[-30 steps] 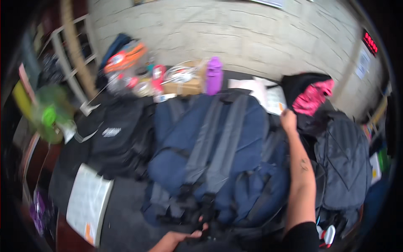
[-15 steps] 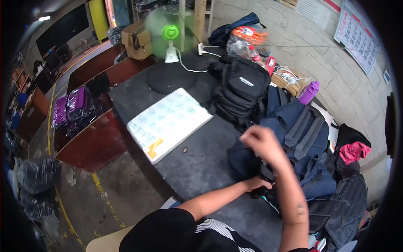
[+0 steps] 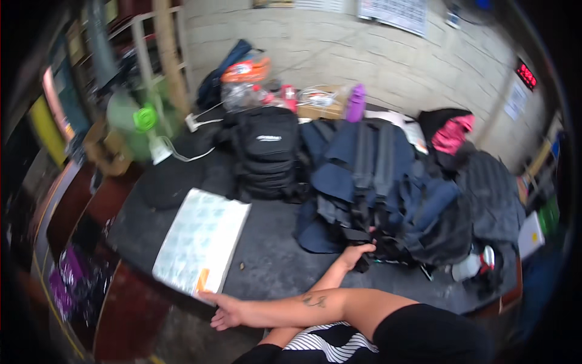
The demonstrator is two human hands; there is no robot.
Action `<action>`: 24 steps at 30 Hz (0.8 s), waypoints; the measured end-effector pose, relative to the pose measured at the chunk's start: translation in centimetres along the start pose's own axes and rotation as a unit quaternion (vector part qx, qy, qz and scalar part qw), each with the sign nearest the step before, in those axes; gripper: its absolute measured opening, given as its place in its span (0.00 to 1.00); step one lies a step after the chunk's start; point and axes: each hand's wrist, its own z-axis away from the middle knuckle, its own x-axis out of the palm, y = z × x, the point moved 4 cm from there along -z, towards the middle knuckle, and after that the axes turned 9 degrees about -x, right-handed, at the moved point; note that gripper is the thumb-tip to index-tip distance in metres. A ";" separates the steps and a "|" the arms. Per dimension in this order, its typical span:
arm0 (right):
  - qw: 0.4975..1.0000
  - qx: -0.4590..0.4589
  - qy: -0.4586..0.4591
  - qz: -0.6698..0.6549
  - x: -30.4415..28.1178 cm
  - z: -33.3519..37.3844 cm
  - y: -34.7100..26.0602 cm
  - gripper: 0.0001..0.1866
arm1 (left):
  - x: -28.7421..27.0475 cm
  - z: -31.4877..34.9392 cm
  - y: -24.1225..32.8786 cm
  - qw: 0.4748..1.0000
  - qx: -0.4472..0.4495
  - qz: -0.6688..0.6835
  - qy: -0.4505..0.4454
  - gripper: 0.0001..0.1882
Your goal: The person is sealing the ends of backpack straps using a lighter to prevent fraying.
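Note:
My left hand (image 3: pixel 351 256) is closed on the near edge of a black bag (image 3: pixel 393 250), at the front of a heap of bags; its fingertips are partly hidden. Behind it lie navy blue backpacks (image 3: pixel 339 176) with grey shoulder straps, piled on the dark table. My right arm crosses over the left one. My right hand (image 3: pixel 225 309) is out past the table's front edge with fingers apart and nothing in it. Just above it is a flat white package (image 3: pixel 203 239) printed in pale green, with an orange patch at its near corner.
On the dark table (image 3: pixel 267 233) a black backpack (image 3: pixel 267 155) stands upright. Further back are a green fan (image 3: pixel 145 119), a purple bottle (image 3: pixel 356 103) and a cardboard box (image 3: pixel 321 104) with white cable. At right sits a white bottle (image 3: pixel 470 266). Purple plastic-wrapped bags (image 3: pixel 73 273) lie left.
My right hand has swung from above the bags far left, across my left arm, and its fingers have spread. The left hand keeps its hold. The view has turned right.

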 end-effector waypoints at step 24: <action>0.938 -0.338 0.080 0.009 -1.0 8.3 -8.9 0.21 | -0.5 0.3 -0.1 0.999 -0.017 -0.041 0.016 0.33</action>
